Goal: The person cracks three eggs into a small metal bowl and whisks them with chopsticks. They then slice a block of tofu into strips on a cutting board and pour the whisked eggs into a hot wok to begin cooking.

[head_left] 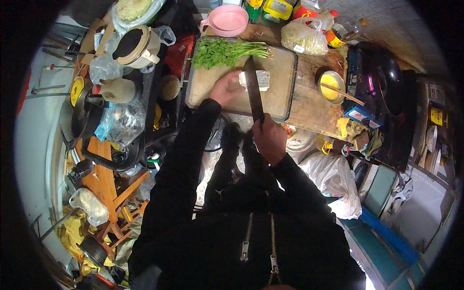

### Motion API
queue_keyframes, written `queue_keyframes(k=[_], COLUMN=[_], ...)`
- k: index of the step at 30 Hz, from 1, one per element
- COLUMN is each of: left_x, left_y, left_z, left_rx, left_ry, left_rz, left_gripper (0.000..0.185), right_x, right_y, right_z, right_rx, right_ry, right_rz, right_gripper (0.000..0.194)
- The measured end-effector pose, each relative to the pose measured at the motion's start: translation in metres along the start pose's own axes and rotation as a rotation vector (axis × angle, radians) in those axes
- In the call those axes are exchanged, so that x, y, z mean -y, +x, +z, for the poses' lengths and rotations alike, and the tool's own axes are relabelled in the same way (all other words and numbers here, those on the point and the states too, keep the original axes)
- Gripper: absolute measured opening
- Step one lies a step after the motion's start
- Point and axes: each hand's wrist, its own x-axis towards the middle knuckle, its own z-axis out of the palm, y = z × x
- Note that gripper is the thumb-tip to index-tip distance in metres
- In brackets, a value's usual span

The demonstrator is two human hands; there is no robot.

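My right hand (pixel 270 139) grips the handle of a dark-bladed kitchen knife (pixel 255 92). The blade points away from me and lies across a pale block, apparently tofu (pixel 264 80), with parallel lines on its top; the knife hides part of it. At the block's left end, my left hand (pixel 225 88) holds it between thumb and fingers. Both rest over a dark-rimmed cutting board (pixel 277 103). A bunch of leafy green herbs (pixel 224 52) lies along the board's far side, stems to the right, just beyond the knife tip.
Right of the board, a metal bowl of yellow liquid, apparently beaten egg (pixel 329 85), has chopsticks (pixel 344 95) across it. A pink bowl (pixel 228 20) and a bag of pale food (pixel 304 38) stand behind. Leftward are a capped plastic jug (pixel 117 90) and a beige pitcher (pixel 143 49).
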Motion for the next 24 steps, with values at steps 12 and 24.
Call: queue_keyframes(k=[12,24], left_x=[0.012,-0.002], left_y=[0.004,0.008], left_z=[0.007,0.009], left_rx=[-0.084,-0.049], left_ry=[0.063,-1.085], left_rz=[0.158,-0.486], left_gripper=[0.065,0.057], right_x=[0.012,0.004], right_y=[-0.002,0.013], right_z=[0.023,0.056], right_rx=[-0.070,0.069], right_ry=[-0.091,-0.179], right_rz=[0.051,0.149], right_gripper=[0.021,0.020])
